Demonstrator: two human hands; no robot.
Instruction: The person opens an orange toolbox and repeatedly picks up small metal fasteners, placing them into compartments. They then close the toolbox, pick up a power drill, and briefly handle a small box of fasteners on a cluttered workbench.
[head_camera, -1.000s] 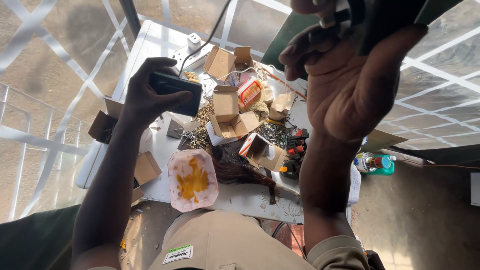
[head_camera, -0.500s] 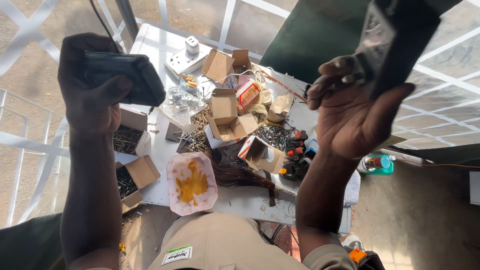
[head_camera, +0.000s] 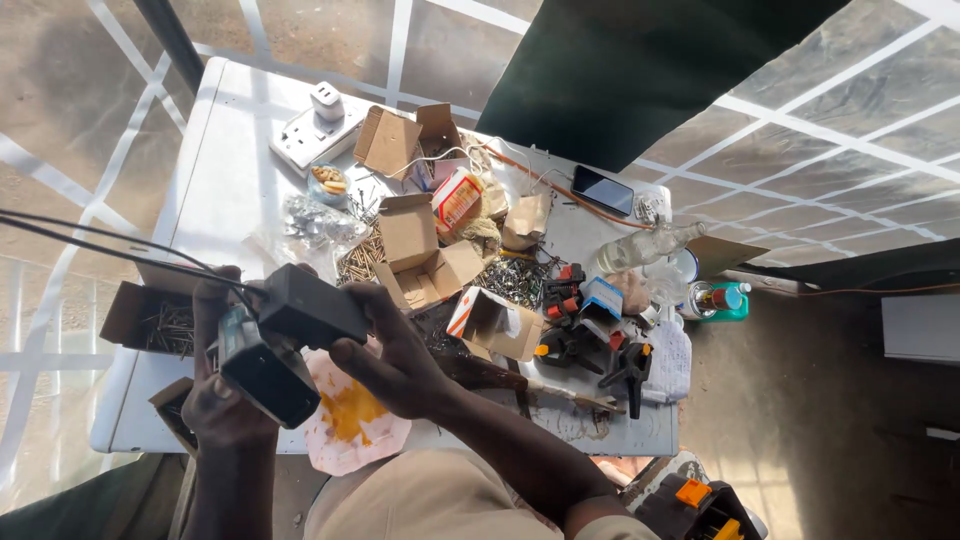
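Note:
Both hands meet low at the left over the white table (head_camera: 230, 170). My left hand (head_camera: 218, 400) grips a black box-shaped device (head_camera: 265, 375) from below. My right hand (head_camera: 395, 355) holds a second black box (head_camera: 312, 308) pressed against the top of the first. Black cables (head_camera: 110, 248) run from the boxes off to the left edge. Under the hands lies a pink plate with a yellow smear (head_camera: 355, 420).
Open cardboard boxes (head_camera: 420, 250) of nails and screws, a white power strip with plug (head_camera: 315, 125), a black phone (head_camera: 602, 190), a clear bottle (head_camera: 640, 250), small black and orange clamps (head_camera: 590, 345) and a green-capped container (head_camera: 722, 300) crowd the table. A dark green sheet (head_camera: 640, 70) hangs behind.
Both hands have come down from raised and apart to low at the left. The two black boxes, held separately before, are now together.

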